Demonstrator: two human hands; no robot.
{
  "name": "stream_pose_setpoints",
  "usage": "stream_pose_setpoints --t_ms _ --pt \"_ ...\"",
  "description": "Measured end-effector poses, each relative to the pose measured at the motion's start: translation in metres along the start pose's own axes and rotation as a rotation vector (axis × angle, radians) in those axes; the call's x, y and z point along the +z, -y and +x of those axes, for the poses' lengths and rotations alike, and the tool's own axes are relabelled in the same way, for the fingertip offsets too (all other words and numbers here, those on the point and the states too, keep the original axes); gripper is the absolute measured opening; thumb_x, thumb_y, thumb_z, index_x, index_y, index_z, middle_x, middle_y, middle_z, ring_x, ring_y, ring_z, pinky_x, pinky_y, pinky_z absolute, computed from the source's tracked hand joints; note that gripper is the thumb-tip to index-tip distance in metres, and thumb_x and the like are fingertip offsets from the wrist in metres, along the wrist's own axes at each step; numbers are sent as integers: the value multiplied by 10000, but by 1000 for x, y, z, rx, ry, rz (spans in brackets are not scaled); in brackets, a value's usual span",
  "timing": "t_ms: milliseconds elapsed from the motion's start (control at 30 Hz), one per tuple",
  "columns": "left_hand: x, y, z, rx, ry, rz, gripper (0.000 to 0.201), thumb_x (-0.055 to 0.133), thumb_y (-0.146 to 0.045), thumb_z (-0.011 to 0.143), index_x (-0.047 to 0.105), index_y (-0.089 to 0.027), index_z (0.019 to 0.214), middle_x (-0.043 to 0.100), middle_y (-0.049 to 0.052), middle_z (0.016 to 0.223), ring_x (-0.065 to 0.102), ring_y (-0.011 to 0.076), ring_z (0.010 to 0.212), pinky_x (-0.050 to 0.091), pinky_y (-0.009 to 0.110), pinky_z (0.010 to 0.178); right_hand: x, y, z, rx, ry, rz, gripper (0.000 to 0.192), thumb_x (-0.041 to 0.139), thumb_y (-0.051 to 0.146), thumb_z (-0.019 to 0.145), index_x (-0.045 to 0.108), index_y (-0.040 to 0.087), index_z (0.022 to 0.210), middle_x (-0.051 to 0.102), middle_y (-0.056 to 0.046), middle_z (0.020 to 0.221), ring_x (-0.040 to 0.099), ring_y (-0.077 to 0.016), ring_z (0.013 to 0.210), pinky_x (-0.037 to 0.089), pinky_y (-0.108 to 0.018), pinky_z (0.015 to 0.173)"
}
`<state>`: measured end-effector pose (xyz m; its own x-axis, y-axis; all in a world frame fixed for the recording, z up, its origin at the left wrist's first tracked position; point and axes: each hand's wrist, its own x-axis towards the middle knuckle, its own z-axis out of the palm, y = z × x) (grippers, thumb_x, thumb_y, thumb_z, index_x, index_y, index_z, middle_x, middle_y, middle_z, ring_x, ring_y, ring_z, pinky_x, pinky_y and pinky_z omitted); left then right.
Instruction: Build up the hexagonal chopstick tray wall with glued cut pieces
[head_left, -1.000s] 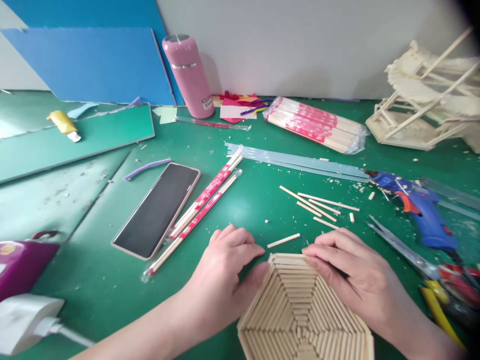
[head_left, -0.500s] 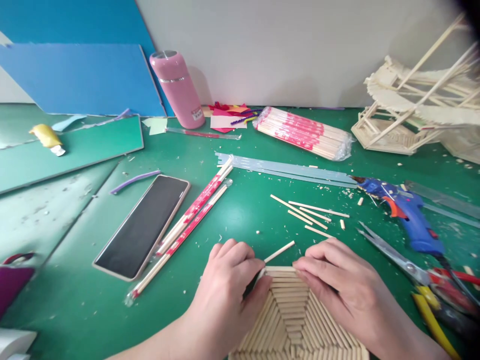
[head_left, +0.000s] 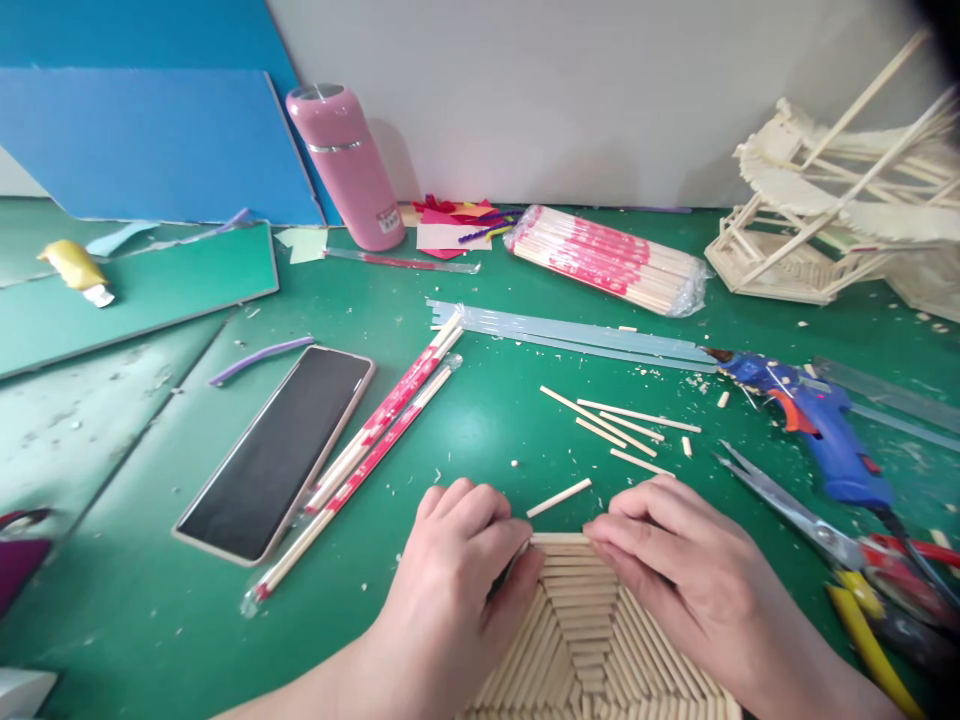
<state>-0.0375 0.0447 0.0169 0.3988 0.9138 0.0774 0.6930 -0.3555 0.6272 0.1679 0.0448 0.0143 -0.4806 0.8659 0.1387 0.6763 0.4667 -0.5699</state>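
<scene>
A flat panel of wooden sticks (head_left: 581,610), laid in wedge-shaped sections, lies at the bottom centre of the view; its near part is cut off by the frame. My left hand (head_left: 461,580) pinches the left end of the stick on the panel's far edge. At that stick's right end, the fingertips of my right hand (head_left: 671,570) press together in the same way. Just beyond the panel rests a short loose stick (head_left: 559,497), touched by neither hand. Several cut sticks (head_left: 619,425) lie farther off on the green table.
Right: a blue glue gun (head_left: 825,430), scissors (head_left: 802,515) and yellow-handled pliers (head_left: 870,650). Left: a phone (head_left: 277,455) and wrapped chopsticks (head_left: 375,440). Behind: glue sticks (head_left: 577,335), a chopstick pack (head_left: 607,262), a pink bottle (head_left: 349,170) and a stick model (head_left: 832,200).
The camera view has shifted slightly. Both hands keep their places and grip at the panel's far edge.
</scene>
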Motion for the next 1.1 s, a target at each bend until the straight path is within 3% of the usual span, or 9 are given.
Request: stream_pose_setpoints --t_ms 433,833,1100 --pt "5 1 1 7 -53 -23 138 487 -160 813 614 -205 787 561 11 733 477 155 670 329 332 659 -1 2 2 -4 -37 13 183 457 145 848 629 203 869 551 -31 759 492 -150 719 407 -294 617" --pt "4 9 2 103 3 -3 130 492 -141 828 598 -215 821 537 5 734 466 152 665 312 310 613 -3 5 4 34 -18 42 160 459 160 861 616 185 844 540 -26 767 456 -148 729 376 -306 642" --pt "4 7 2 87 -3 14 117 485 -169 838 592 -214 821 544 9 752 485 159 684 328 323 633 -7 4 2 50 33 125 203 454 130 851 601 193 976 568 -28 840 494 -142 784 409 -308 700"
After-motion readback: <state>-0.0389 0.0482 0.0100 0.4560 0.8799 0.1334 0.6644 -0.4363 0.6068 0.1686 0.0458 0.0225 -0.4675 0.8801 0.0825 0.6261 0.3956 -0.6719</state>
